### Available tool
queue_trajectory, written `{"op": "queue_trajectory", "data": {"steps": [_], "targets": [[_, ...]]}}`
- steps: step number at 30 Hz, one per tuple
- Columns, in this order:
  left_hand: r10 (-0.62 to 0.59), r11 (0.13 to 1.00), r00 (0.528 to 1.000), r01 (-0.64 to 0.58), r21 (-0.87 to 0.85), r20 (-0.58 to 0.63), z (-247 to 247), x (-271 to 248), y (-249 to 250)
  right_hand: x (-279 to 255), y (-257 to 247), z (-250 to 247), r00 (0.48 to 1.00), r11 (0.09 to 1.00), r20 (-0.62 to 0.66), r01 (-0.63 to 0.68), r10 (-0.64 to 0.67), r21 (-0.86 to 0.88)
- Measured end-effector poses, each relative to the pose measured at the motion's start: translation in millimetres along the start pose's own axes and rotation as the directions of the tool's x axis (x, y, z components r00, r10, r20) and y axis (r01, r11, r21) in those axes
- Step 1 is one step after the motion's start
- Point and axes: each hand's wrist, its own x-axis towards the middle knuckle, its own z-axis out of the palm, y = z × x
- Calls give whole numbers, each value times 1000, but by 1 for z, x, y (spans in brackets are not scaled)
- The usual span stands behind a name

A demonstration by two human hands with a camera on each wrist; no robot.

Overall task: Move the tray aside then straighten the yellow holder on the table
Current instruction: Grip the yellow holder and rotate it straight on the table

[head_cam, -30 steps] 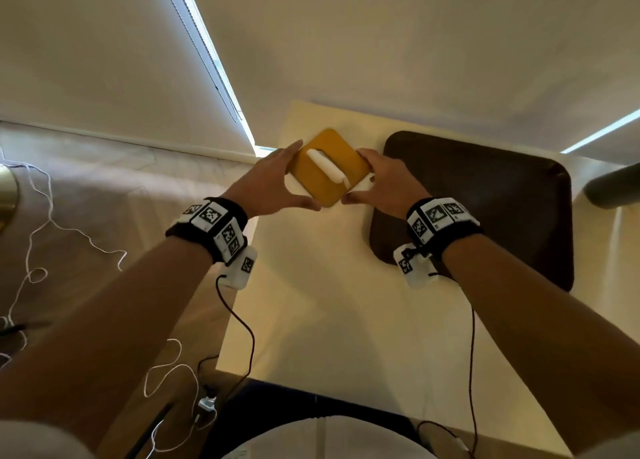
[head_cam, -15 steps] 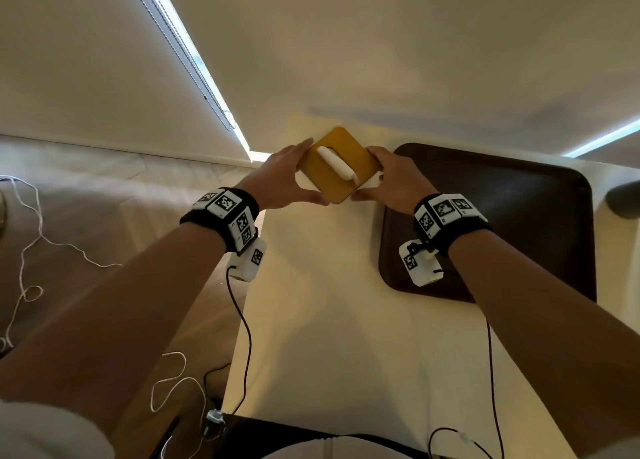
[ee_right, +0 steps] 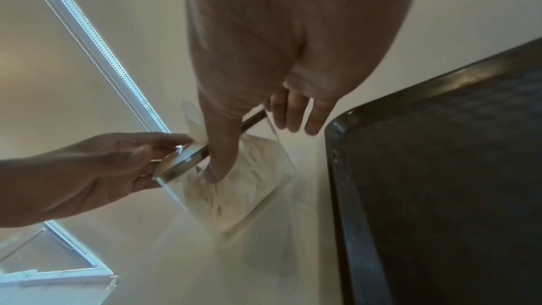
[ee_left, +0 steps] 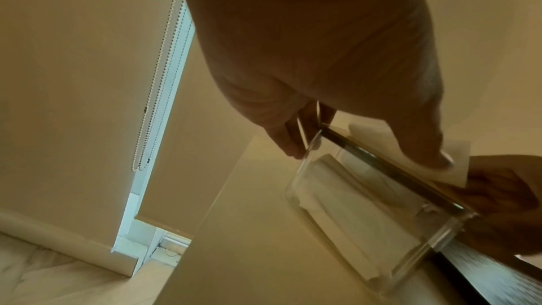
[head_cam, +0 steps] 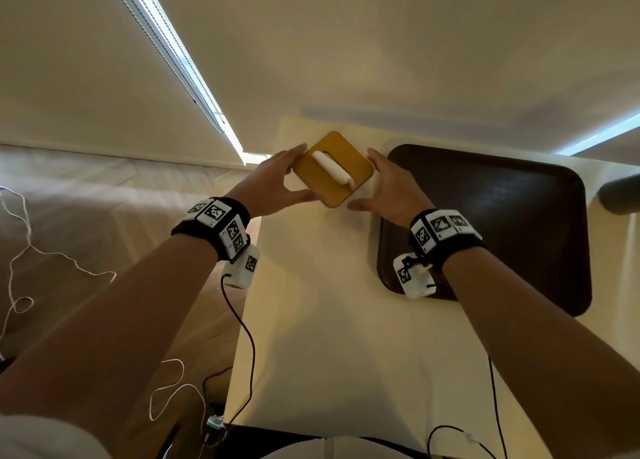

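The yellow holder (head_cam: 349, 160) sits at the table's far left, turned cornerwise, with a white tissue (head_cam: 332, 167) poking through its lid. The wrist views show its clear walls (ee_left: 352, 205) (ee_right: 249, 182) under that lid. My left hand (head_cam: 306, 171) grips its left side, thumb on the near edge and fingers behind the far corner. My right hand (head_cam: 360, 179) holds the right side, thumb on the clear wall. The dark brown tray (head_cam: 502, 216) lies flat on the table, just right of the holder and under my right wrist.
The cream table (head_cam: 329, 320) ends in a left edge close to my left wrist, with floor and loose white cables (head_cam: 20, 250) below. A wall with a blind cord stands behind the table. A dark rounded object (head_cam: 620, 195) shows at the far right.
Both hands keep their hold on the holder, which stays turned cornerwise in the same spot. The head view has shifted and shows more of the tray.
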Motion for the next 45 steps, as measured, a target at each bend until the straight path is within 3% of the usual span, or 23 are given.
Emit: {"op": "queue_trajectory", "data": {"steps": [2,5,13,18,24,31,45], "targets": [[36,997,997,-41,-60,-71,-1,2,-6,-15,0,10,995,995,-76,-64,69,74],[-35,986,992,14,-165,-120,-6,10,-2,-39,-5,38,973,958,-169,-105,154,267],[-54,984,997,43,-172,-62,-6,20,-3,-36,-29,84,938,870,-304,4,168,493],[-105,966,988,75,-247,-113,1,15,-13,-26,-21,74,958,878,-268,42,100,477],[-200,874,964,95,-477,-175,19,1,-11,-10,-10,44,990,931,-139,37,15,364],[-226,868,942,78,-490,-250,32,-8,-6,1,-3,30,998,960,-54,58,-45,273],[-216,867,942,65,-494,-257,34,-7,-4,5,0,30,998,968,-44,44,-34,245]]}}
